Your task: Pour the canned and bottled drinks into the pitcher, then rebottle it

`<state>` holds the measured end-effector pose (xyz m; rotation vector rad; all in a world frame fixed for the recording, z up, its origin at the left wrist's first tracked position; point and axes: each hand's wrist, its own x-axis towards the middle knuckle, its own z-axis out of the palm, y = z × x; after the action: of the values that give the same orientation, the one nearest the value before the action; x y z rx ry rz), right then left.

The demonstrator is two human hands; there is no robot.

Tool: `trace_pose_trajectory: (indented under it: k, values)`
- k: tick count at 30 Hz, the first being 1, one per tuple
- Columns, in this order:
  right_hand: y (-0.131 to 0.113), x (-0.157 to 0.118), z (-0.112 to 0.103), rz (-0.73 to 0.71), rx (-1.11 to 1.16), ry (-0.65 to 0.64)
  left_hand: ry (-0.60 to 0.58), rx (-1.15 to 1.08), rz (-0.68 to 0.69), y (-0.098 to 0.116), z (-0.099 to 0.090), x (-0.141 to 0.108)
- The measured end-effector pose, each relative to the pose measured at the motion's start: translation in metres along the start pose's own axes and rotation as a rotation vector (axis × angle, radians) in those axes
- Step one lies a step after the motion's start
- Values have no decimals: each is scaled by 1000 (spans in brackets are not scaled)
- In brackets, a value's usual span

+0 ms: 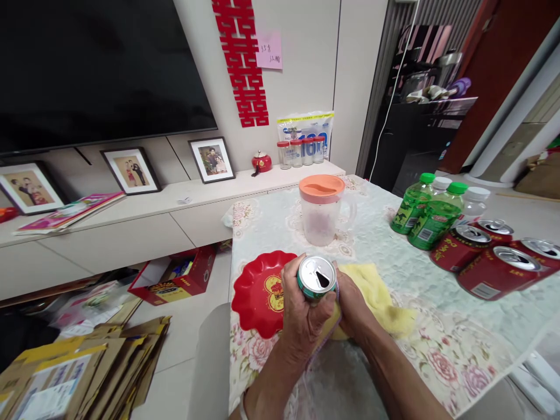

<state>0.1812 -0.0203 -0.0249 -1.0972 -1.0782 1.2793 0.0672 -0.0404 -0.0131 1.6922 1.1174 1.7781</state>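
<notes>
My left hand (301,306) is wrapped around an opened drink can (315,275) with a green side and silver top, tilted so that its mouth faces me. Against the can's right side my right hand (350,297) is closed on a yellow cloth with a purple edge (330,329), partly hidden by the hands. Behind my right hand spreads more yellow cloth (380,297) on the table; I cannot tell whether it is the same piece. A red scalloped plate (258,291) lies left of my hands. Beyond them stands a clear pitcher (321,219) with an orange lid.
Several red cans (494,271) and green-capped bottles (437,216) stand at the right on the flowered tablecloth (441,361). Behind the table, a white cabinet (236,189) carries picture frames and red-lidded jars (301,153). Cardboard (118,373) and a red box (179,277) occupy the floor at left.
</notes>
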Motion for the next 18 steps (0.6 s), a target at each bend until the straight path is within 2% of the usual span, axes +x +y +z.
trace_pose_trajectory:
  k: [10,18]
  values:
    - [-32,-7,3,-186,-159,9,-44,-201,-149,10,0,0]
    - [-9,0,3,-166,-292,93,-50,-181,-166,15,-5,2]
